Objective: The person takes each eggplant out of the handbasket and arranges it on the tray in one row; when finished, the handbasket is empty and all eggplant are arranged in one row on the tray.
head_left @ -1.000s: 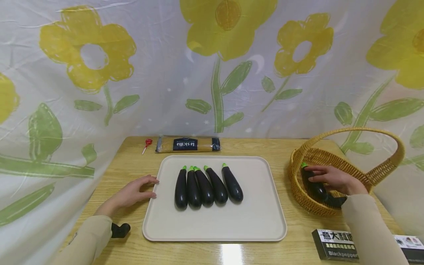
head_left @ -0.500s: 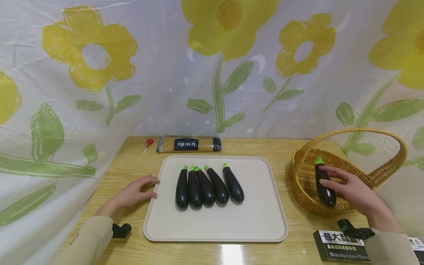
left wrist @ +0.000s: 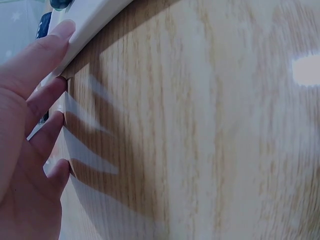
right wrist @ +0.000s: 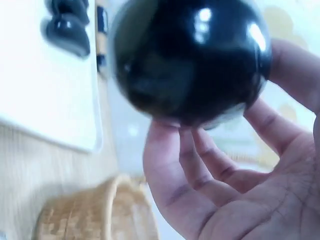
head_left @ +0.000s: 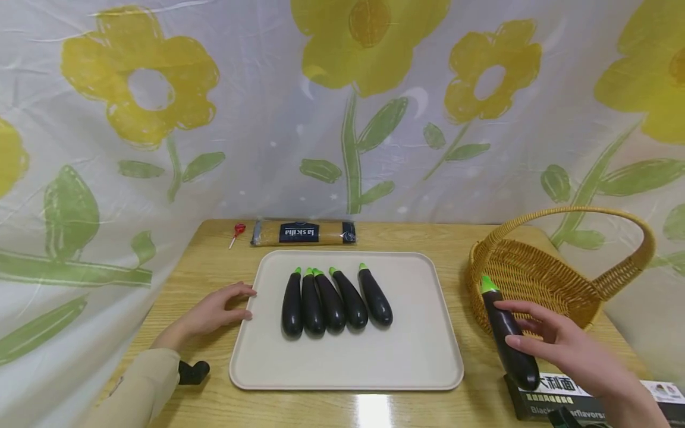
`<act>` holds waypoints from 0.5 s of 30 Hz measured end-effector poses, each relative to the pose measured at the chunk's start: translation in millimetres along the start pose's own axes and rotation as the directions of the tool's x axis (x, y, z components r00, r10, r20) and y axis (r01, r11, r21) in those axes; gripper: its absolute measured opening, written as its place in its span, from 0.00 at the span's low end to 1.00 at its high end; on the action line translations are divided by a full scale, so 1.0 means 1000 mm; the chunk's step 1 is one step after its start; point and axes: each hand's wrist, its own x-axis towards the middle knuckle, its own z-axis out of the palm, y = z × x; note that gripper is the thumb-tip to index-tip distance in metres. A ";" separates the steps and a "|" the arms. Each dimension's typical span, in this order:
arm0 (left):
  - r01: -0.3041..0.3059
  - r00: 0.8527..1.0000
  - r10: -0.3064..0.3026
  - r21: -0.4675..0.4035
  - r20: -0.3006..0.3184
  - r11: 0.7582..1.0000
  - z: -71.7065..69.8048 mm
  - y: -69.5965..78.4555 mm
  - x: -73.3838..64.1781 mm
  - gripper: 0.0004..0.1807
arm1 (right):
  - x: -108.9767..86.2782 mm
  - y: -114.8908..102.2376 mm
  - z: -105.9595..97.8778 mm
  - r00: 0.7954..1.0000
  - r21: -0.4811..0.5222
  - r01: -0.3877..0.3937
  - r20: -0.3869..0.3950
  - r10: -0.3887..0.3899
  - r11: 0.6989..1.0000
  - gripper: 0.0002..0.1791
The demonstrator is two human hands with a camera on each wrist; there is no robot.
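My right hand (head_left: 562,348) grips a dark eggplant (head_left: 507,339) with a green stem end, held up in front of the wicker basket (head_left: 551,267). In the right wrist view the eggplant's round glossy end (right wrist: 190,65) fills the top, thumb and fingers around it. My left hand (head_left: 216,312) rests at the left rim of the cream tray (head_left: 342,368), fingers relaxed. On that tray several eggplants (head_left: 333,303) lie side by side, the rightmost eggplant (head_left: 376,297) slightly apart. The left wrist view shows the left hand's fingertips (left wrist: 62,30) at the tray edge.
A pasta packet (head_left: 302,233) and a red lollipop (head_left: 238,230) lie behind the tray. A black box (head_left: 553,404) with printed lettering sits at the front right, partly behind the right hand. The basket's tall handle (head_left: 572,210) arches above it. A flowered curtain hangs behind.
The right hand has lifted the eggplant out of the basket and brought it toward the front, over the basket's near side. The left hand and the tray's eggplants stay put.
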 end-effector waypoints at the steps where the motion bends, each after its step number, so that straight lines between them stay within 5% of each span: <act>1: -0.002 1.000 0.002 0.002 0.002 1.000 0.000 0.000 0.000 0.25 | 0.002 -0.005 0.003 1.000 -0.004 0.018 0.008 -0.018 1.000 0.27; 10: 0.005 1.000 -0.005 0.012 0.013 1.000 -0.001 0.000 0.000 0.25 | 0.044 -0.023 0.032 0.990 0.108 0.102 0.089 -0.112 0.989 0.26; 15: 0.006 1.000 -0.006 0.010 0.015 1.000 -0.002 0.002 0.000 0.24 | 0.077 -0.014 0.046 0.989 0.086 0.068 0.124 -0.079 0.994 0.28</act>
